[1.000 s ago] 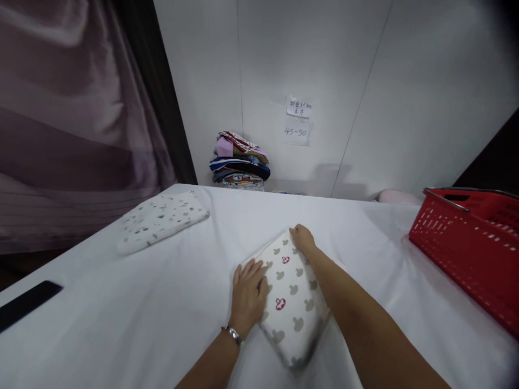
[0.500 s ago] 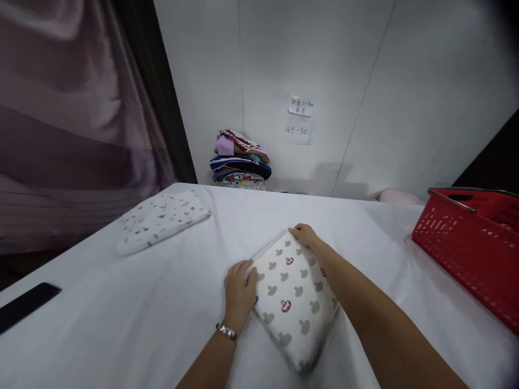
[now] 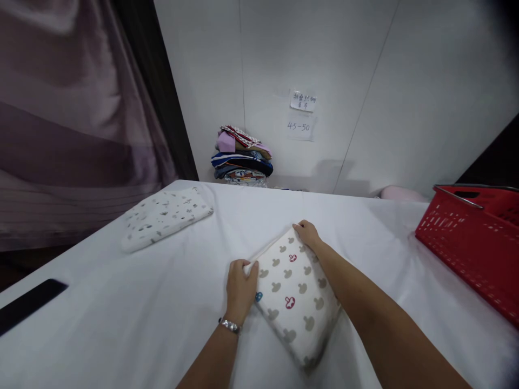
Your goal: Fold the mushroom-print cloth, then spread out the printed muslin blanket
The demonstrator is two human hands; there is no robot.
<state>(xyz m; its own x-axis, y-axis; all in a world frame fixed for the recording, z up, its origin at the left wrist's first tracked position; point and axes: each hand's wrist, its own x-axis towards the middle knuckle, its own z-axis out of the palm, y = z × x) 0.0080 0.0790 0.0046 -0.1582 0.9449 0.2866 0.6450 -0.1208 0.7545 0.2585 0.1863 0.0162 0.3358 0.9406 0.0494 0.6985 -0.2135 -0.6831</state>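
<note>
A folded white cloth (image 3: 290,292) with grey, red and blue mushroom prints lies slanted on the white-covered table (image 3: 162,313) in front of me. My left hand (image 3: 242,283), with a metal bracelet at the wrist, pinches its left corner between thumb and fingers. At the far corner, my right hand (image 3: 307,234) grips the edge with thumb and fingers closed; the forearm hides part of the cloth's right side. Farther left rests a second folded cloth (image 3: 166,216), white with small grey and dark prints, touched by neither hand.
On the right stands a red plastic basket (image 3: 474,243) with a metal handle. A flat black object (image 3: 30,305) lies at the left edge. Behind the table is a stack of folded fabrics (image 3: 242,156) against the wall, below paper signs (image 3: 302,127). A curtain (image 3: 81,119) hangs at left.
The view has shifted slightly, so everything sits a little to the right and higher. My left thumb has closed in on the corner of the mushroom-print cloth; the cloth has barely moved.
</note>
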